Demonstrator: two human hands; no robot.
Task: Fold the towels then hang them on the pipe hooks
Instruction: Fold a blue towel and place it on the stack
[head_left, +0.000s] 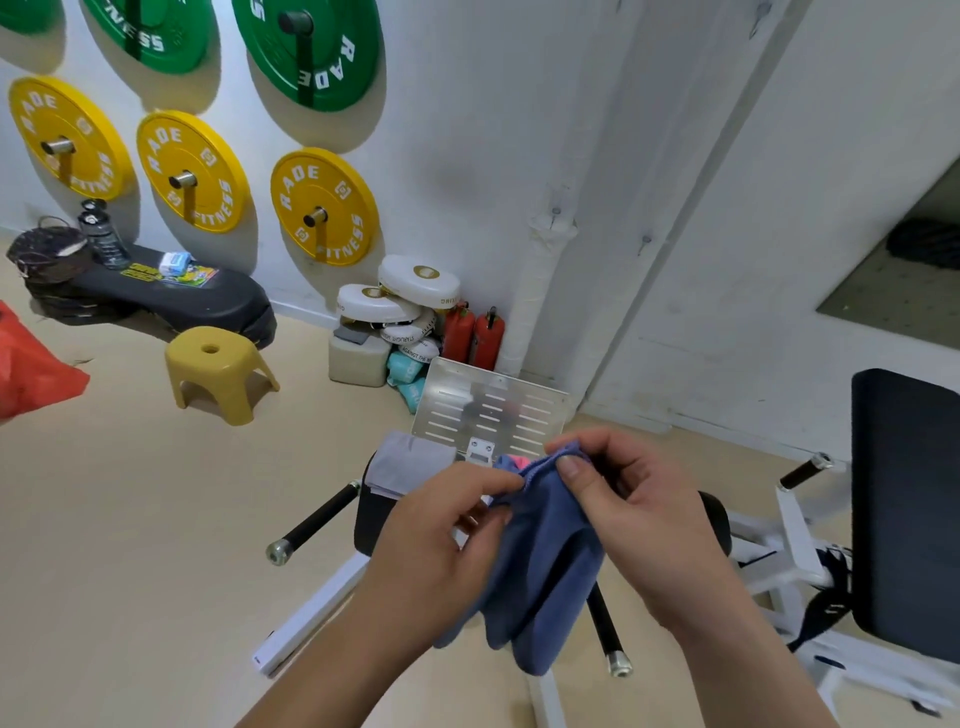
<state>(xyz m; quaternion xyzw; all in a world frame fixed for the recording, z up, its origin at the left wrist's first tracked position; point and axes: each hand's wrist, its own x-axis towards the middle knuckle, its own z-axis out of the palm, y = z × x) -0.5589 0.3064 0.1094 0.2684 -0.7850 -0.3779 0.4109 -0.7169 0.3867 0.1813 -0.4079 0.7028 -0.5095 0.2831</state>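
Head view looks down at two hands meeting in the lower middle of the frame over a blue towel (545, 566). The right hand (644, 514) pinches the towel's top edge, its thumb (569, 466) pressed flat on the cloth and the other fingers curled behind it. The left hand (441, 540) grips the same edge just to the left, its fingers (506, 482) bent narrow round the hem and touching the cloth close beside the right thumb. From that pinched edge the towel hangs down in loose folds between the two wrists, with its lower end near the bottom of the frame. A small pink scrap (515, 460) shows just above the hem.

A grey towel (410, 460) lies draped over a black pad just above the left hand, apart from the blue one. A slotted metal plate (493, 410) stands behind both. A yellow stool (218, 371) sits at centre left, and two red fire extinguishers (475, 332) lean by a white pipe (540, 291) in the upper middle. Yellow weight plates (322, 205) hang on the wall at upper left
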